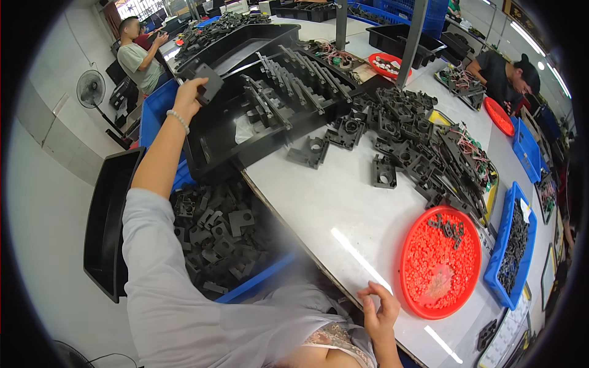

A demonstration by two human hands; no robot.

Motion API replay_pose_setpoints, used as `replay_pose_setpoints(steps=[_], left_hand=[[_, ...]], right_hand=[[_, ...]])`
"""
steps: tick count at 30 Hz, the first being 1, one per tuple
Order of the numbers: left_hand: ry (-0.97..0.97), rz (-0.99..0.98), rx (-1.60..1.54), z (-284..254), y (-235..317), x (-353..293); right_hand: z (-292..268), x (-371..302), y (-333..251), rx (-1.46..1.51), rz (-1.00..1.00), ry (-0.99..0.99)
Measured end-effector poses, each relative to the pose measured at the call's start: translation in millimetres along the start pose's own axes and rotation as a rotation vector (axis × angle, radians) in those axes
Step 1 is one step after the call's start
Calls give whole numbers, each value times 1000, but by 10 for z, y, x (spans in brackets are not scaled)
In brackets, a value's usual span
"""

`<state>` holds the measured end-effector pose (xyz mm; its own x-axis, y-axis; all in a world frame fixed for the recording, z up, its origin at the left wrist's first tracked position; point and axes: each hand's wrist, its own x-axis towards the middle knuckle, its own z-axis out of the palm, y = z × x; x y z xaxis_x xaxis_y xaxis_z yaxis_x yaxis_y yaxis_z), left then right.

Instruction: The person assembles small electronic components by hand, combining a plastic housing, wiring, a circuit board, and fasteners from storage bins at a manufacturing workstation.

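Observation:
My left hand (189,98) is stretched out to the far left and grips a dark grey plastic housing (210,84) by its edge. The housing is above the near left corner of a large black tray (211,161) with rows of long dark metal-edged strips (288,80) in it. My right hand (381,311) is at the table's near edge, beside a round red tray (402,270) full of small red pieces (423,264). Its fingers are loosely bent, with nothing visible in them. Several small black parts (451,228) lie on the red pieces.
Black plastic housings (399,132) are heaped mid-table, beside wired parts (472,153). Below the table's left edge is a blue bin (254,283) of black parts. A blue tray (491,276) with small black pieces sits at right. Metal posts (412,43) rise from the table. Two co-workers are farther off.

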<state>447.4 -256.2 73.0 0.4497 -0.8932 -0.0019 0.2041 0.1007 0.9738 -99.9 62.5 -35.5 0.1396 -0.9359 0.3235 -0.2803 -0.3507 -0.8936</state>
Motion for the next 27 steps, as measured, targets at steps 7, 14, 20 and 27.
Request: replay_pose_setpoints(steps=[7,14,20,27], left_hand=[[140,-167,112,255,-541,494],[52,-150,165,599,-828,515],[-86,-167,264,374,-849,721],[-263,-201,279,313,-817,798]], right_hand=[[119,-48,77,-152,25,-87],[194,-50,44,-129,176,16],[173,-39,52,-134,213,16],[171,-32,80,-214,182,5]])
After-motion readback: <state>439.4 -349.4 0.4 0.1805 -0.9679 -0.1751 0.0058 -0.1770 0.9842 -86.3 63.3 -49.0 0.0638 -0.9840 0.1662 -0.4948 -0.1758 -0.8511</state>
